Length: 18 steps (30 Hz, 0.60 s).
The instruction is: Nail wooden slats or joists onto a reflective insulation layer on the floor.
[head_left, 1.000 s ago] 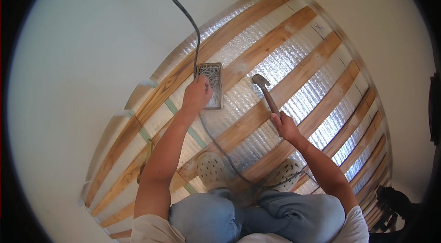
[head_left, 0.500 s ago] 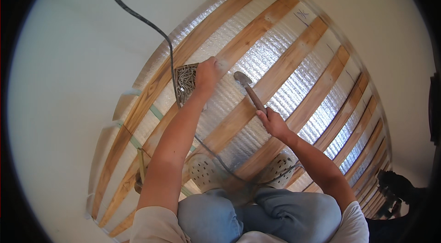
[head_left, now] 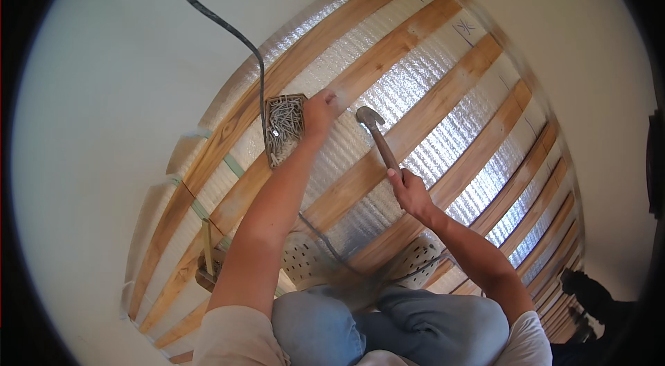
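Observation:
My left hand (head_left: pixel 318 117) is over a wooden batten, just right of a box of nails (head_left: pixel 285 121). Its fingertips are pinched together low against the wood; whatever they hold is too small to tell. In my right hand (head_left: pixel 410 193) is a hammer, gripped around its brown wooden handle (head_left: pixel 385 150). The hammer's metal head (head_left: pixel 370 117) is raised a short way to the right of my left fingertips. Many loose grey nails fill the open box, whose left side lies beside a black cable.
Parallel wooden battens (head_left: pixel 443 82) cross silvery foil sheeting (head_left: pixel 409 85) on the floor. The black cable (head_left: pixel 228 28) runs past the nail box and between my perforated clogs (head_left: pixel 305 260). A brown object with a yellowish upright piece (head_left: pixel 208 255) lies at left. A dark shape (head_left: pixel 589 297) is at lower right.
My left hand has moved slightly right from the nail box, so more nails show. The hammer stays at nearly the same height, and the whole view has shifted a little.

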Motion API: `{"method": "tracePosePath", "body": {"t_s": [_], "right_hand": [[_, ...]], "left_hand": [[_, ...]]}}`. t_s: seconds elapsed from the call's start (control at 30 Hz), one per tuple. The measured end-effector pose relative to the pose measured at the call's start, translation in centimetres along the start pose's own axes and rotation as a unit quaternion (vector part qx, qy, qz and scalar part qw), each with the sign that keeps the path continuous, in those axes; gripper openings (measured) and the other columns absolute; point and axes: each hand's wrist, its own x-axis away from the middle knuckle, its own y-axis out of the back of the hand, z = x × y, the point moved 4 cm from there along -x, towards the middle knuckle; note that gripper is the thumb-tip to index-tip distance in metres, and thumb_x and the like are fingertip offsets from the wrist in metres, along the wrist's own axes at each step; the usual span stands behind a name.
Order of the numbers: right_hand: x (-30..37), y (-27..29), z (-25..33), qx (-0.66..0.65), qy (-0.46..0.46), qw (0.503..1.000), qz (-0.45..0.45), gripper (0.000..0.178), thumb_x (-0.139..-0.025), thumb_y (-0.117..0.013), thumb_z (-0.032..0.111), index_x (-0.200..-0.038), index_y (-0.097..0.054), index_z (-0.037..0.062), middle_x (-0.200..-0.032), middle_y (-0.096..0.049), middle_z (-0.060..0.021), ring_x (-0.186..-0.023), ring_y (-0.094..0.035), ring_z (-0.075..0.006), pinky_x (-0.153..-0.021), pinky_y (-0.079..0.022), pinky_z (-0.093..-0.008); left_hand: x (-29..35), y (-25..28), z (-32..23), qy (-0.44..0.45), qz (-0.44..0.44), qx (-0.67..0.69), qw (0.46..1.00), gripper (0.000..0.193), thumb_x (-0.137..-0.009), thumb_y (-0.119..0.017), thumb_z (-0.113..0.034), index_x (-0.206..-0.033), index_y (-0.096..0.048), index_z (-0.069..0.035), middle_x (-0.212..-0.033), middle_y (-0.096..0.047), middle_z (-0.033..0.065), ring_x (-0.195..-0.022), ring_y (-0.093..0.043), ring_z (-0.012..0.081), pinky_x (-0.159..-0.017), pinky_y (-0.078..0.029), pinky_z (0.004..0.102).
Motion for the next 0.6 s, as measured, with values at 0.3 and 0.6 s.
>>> {"method": "tracePosePath", "body": {"t_s": [0.3,0.6], "right_hand": [[-0.7,1.0,7.0,-0.009,0.078,0.997,-0.011,0.056,-0.098,-0.041,0.048,-0.095,-0.054,-0.0064,-0.069,-0.058,-0.0231,-0.065,-0.060,-0.0356,-0.065,-0.047,-0.0434],[2.5,2.9,13.2,-0.079,0.151,0.985,0.001,0.050,-0.098,-0.043,0.047,-0.087,-0.052,-0.0017,-0.066,-0.054,-0.0082,-0.056,-0.054,-0.0165,-0.055,-0.043,-0.0317]], "left_hand": [[0.9,0.1,-0.4,0.008,-0.036,0.023,0.999,0.018,-0.081,-0.064,-0.011,-0.095,-0.069,-0.001,-0.088,-0.069,0.0173,-0.083,-0.068,0.0283,-0.074,-0.051,0.0342],[1.7,0.6,0.3,0.020,-0.037,0.070,0.997,0.017,-0.084,-0.062,-0.011,-0.096,-0.066,0.000,-0.093,-0.066,0.0198,-0.087,-0.064,0.0341,-0.079,-0.050,0.0380]]}}
